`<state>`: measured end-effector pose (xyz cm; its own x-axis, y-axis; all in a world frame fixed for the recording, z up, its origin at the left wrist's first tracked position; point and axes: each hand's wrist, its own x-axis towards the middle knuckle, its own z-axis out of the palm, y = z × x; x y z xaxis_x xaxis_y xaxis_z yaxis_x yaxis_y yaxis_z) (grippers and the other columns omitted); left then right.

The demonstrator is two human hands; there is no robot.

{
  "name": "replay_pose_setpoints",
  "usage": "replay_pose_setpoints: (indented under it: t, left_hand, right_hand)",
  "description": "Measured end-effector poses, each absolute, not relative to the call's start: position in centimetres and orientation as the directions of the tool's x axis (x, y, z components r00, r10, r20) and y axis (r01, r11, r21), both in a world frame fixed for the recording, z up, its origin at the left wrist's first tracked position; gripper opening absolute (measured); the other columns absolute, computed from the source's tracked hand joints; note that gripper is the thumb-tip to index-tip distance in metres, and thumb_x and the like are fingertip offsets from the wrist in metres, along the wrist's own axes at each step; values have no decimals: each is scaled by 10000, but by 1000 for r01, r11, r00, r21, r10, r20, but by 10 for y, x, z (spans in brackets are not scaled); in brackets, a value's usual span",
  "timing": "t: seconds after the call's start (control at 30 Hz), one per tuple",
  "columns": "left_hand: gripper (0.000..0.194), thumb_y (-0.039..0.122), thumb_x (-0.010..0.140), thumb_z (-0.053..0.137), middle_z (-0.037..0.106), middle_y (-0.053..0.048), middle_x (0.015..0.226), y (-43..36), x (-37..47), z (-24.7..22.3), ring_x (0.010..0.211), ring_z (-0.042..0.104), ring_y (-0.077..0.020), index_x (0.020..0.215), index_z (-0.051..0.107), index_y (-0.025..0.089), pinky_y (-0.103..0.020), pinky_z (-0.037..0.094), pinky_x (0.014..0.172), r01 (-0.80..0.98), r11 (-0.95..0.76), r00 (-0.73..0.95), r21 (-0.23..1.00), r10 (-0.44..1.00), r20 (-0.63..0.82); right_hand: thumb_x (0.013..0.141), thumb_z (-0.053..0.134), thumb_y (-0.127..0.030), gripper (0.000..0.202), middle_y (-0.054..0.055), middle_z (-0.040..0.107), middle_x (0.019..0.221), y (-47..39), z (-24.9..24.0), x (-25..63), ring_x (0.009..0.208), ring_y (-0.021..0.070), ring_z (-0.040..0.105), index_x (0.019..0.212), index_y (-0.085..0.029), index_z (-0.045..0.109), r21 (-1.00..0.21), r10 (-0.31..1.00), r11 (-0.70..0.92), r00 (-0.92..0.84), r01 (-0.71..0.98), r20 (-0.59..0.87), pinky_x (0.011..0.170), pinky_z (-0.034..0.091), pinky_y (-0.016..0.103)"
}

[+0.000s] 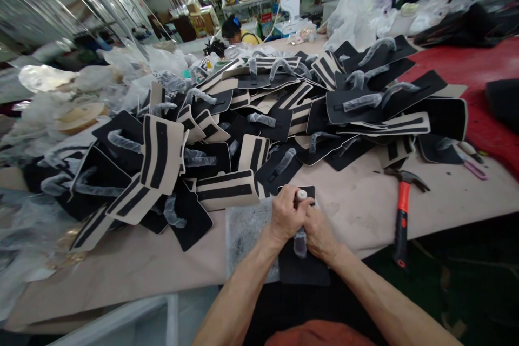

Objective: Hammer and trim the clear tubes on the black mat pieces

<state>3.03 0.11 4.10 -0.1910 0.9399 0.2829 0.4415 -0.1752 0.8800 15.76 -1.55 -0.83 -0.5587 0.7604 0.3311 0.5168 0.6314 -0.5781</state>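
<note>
My left hand (pixel 287 215) is closed in a fist around a tool with a round white end (pixel 301 194); the rest of that tool is hidden. Pressed close beside it, my right hand (pixel 320 231) is closed at the plastic-wrapped handle (pixel 300 244) of a black panel (pixel 304 269). Both hands are over this panel, which lies at the table's front edge, partly on a smudged pale slab (pixel 248 232). How the right fingers grip is partly hidden.
Black panels with wrapped handles and beige backs with black strips (pixel 225 190) are heaped across the table (pixel 344 200). A claw hammer (pixel 401 216) lies right, its grip past the edge. Plastic bags (pixel 352 13), a red cover (pixel 486 81) and a pink-handled tool (pixel 474 168) lie farther off. Other people work behind.
</note>
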Motion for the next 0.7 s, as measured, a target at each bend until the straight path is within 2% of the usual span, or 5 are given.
replay_pose_setpoints:
  t: [0.17, 0.3, 0.4, 0.5, 0.7]
  left_hand:
    - [208, 377, 815, 708, 654, -20, 777, 9, 5, 84, 672, 636, -158, 872, 632, 192, -280, 553, 633, 123, -129, 60, 984, 991, 122]
    - [392, 551, 831, 686, 696, -40, 906, 20, -11, 156, 775, 703, -205, 1028, 609, 221, -377, 605, 752, -156, -301, 19, 941, 951, 308]
    - [385, 552, 846, 677, 705, -47, 952, 22, -13, 184, 844, 715, -210, 1033, 609, 222, -378, 609, 796, -66, -371, -89, 926, 927, 365]
    - [284, 452, 877, 679, 711, -50, 926, 15, -17, 170, 814, 717, -190, 983, 623, 195, -331, 606, 763, 26, -330, -133, 944, 935, 330]
    - [228, 358, 876, 693, 713, -43, 926, -8, -40, 122, 805, 724, -169, 985, 618, 173, -292, 592, 768, 176, -226, -398, 958, 874, 279]
  right_hand:
    - [941, 452, -172, 234, 83, 647, 1124, -14, 1, 156, 930, 218, 546, 1074, -209, 641, -577, 747, 621, -623, 530, 231, 771, 377, 354]
    - [954, 465, -149, 210, 79, 655, 1181, -14, 6, 155, 944, 204, 567, 1071, -192, 634, -573, 731, 635, -642, 518, 230, 799, 367, 348]
    - [927, 492, -124, 266, 86, 647, 1228, -14, 12, 157, 961, 209, 581, 1145, -198, 624, -535, 690, 686, -674, 493, 264, 800, 372, 342]
    - [878, 516, -115, 258, 118, 671, 1143, -9, 30, 159, 910, 229, 600, 1093, -176, 644, -402, 709, 698, -650, 592, 274, 767, 365, 352]
    - [780, 596, -177, 89, 134, 672, 881, 8, 84, 167, 690, 230, 611, 860, -173, 635, -197, 944, 328, -314, 924, 97, 627, 324, 341]
